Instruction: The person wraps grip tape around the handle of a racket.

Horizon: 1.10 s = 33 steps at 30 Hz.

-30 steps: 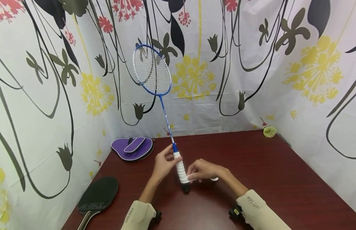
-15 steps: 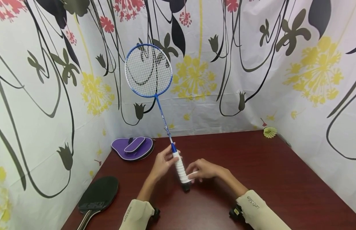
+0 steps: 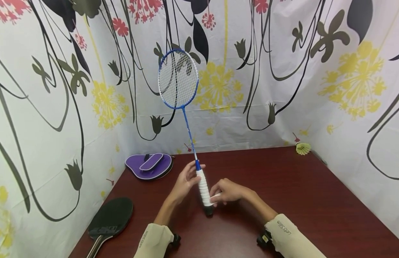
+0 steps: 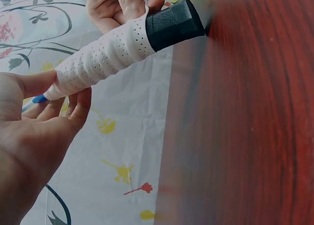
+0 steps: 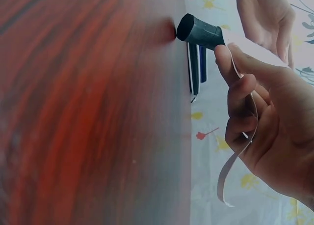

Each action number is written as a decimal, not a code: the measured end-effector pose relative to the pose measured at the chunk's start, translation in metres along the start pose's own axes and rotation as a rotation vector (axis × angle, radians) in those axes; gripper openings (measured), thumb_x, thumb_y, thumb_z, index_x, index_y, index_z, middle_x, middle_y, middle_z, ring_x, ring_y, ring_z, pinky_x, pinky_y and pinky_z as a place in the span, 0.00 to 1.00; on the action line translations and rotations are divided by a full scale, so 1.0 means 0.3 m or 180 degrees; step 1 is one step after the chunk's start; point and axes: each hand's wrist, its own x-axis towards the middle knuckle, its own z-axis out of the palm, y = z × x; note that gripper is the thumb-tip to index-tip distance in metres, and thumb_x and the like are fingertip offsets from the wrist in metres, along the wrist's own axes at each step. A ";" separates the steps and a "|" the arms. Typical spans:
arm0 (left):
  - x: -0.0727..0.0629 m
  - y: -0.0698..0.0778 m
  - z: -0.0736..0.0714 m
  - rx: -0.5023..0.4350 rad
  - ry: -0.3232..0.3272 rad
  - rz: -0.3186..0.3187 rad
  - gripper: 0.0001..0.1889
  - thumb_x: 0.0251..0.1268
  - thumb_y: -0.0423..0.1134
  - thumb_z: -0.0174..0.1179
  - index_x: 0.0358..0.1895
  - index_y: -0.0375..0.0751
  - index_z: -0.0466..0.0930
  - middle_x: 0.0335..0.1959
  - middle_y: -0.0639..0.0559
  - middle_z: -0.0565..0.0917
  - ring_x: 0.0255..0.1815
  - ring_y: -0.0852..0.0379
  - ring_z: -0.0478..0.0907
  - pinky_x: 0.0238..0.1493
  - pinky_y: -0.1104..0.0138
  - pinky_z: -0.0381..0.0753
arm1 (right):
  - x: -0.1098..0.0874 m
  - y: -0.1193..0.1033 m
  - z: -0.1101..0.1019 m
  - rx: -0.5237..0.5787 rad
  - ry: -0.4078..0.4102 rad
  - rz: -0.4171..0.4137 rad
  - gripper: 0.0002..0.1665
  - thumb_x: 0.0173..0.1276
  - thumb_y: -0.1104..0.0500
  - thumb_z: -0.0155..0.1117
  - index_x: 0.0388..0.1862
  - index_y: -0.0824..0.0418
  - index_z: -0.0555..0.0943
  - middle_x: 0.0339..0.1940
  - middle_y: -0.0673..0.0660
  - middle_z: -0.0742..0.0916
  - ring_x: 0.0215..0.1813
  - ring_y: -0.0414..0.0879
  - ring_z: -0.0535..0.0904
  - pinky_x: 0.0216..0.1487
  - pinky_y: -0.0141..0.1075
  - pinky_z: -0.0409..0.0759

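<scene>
A blue and white badminton racket (image 3: 178, 79) stands tilted over the table, its head up and to the left. My left hand (image 3: 183, 183) holds the upper handle between thumb and fingers, near the blue cone. White perforated grip tape (image 4: 105, 58) is wound round most of the handle in overlapping turns. Bare black handle (image 4: 172, 26) shows at the butt end, which is close to the tabletop. My right hand (image 3: 229, 190) pinches the tape beside the lowest turn. The tape's loose tail (image 5: 226, 178) passes through the right fingers and hangs below them.
On the dark red table (image 3: 251, 168), a black table tennis bat (image 3: 110, 217) lies at the left front. A purple bat case (image 3: 136, 166) sits at the back left, and a yellow shuttlecock (image 3: 302, 148) at the back right. Flowered white curtain (image 3: 219, 125) encloses the back and sides.
The racket turns about its shaft; its head swung left, then back to the right. The left fingers shifted slightly with it. The right hand stays nearly in place, pinching the tape.
</scene>
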 end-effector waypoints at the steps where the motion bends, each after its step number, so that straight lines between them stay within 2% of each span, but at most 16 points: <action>1: -0.001 0.001 -0.001 0.0011 -0.0003 -0.0001 0.30 0.75 0.24 0.56 0.77 0.37 0.62 0.70 0.30 0.74 0.68 0.44 0.75 0.58 0.66 0.79 | 0.001 0.000 0.000 -0.0010 0.0009 0.0002 0.03 0.72 0.54 0.72 0.39 0.52 0.89 0.25 0.46 0.91 0.16 0.37 0.79 0.22 0.31 0.81; 8: -0.003 0.006 -0.006 0.0069 -0.0021 0.0014 0.30 0.75 0.24 0.57 0.77 0.37 0.63 0.68 0.26 0.75 0.69 0.35 0.74 0.58 0.66 0.81 | 0.003 0.004 -0.002 0.0044 0.0040 -0.0018 0.04 0.72 0.54 0.73 0.39 0.54 0.89 0.25 0.46 0.91 0.16 0.38 0.79 0.21 0.33 0.81; 12: -0.003 0.000 -0.007 0.0015 -0.0013 0.0047 0.30 0.75 0.25 0.58 0.76 0.37 0.63 0.68 0.24 0.74 0.69 0.37 0.74 0.59 0.65 0.81 | -0.001 0.005 -0.006 0.0031 0.0049 0.0022 0.03 0.72 0.54 0.73 0.38 0.52 0.89 0.26 0.47 0.91 0.17 0.38 0.79 0.22 0.33 0.81; 16: -0.004 -0.002 -0.006 -0.0052 0.0073 -0.0004 0.28 0.74 0.25 0.60 0.74 0.37 0.64 0.68 0.26 0.75 0.67 0.40 0.76 0.57 0.64 0.82 | -0.003 0.003 -0.010 0.0013 0.0053 0.0046 0.03 0.72 0.54 0.72 0.38 0.50 0.89 0.26 0.48 0.91 0.17 0.39 0.80 0.22 0.34 0.82; 19: -0.005 0.002 -0.001 -0.0062 0.0179 -0.0041 0.27 0.73 0.25 0.61 0.72 0.37 0.65 0.66 0.29 0.77 0.64 0.42 0.78 0.55 0.65 0.82 | -0.002 0.005 -0.012 -0.0004 0.0057 0.0063 0.03 0.72 0.53 0.73 0.39 0.50 0.90 0.26 0.47 0.91 0.17 0.40 0.80 0.22 0.34 0.82; 23: -0.003 0.002 0.008 -0.0043 0.0325 -0.0032 0.29 0.67 0.23 0.66 0.69 0.31 0.65 0.63 0.30 0.80 0.58 0.44 0.81 0.53 0.65 0.83 | -0.001 0.005 -0.011 -0.0005 0.0056 0.0061 0.03 0.72 0.53 0.73 0.39 0.50 0.90 0.26 0.46 0.91 0.17 0.40 0.80 0.22 0.34 0.82; 27: 0.001 -0.003 0.015 -0.0003 0.0588 -0.0069 0.32 0.59 0.21 0.72 0.66 0.32 0.69 0.58 0.34 0.84 0.51 0.46 0.84 0.50 0.63 0.86 | 0.000 0.002 -0.008 -0.0011 0.0067 0.0037 0.03 0.71 0.54 0.73 0.39 0.51 0.90 0.26 0.45 0.91 0.17 0.39 0.80 0.22 0.34 0.82; 31: 0.002 0.003 0.014 -0.0021 0.0841 -0.0175 0.33 0.54 0.20 0.74 0.65 0.34 0.75 0.54 0.35 0.84 0.50 0.47 0.86 0.48 0.61 0.87 | -0.001 0.006 -0.010 -0.0009 0.0115 0.0013 0.03 0.71 0.54 0.74 0.39 0.51 0.90 0.26 0.46 0.91 0.17 0.40 0.80 0.22 0.34 0.82; 33: 0.002 0.005 0.008 -0.0021 0.0885 -0.0214 0.33 0.54 0.20 0.74 0.67 0.32 0.76 0.54 0.34 0.84 0.50 0.47 0.86 0.48 0.61 0.88 | -0.002 0.007 -0.014 -0.0008 0.0117 -0.0005 0.04 0.72 0.54 0.73 0.40 0.52 0.90 0.27 0.48 0.91 0.17 0.41 0.81 0.23 0.33 0.82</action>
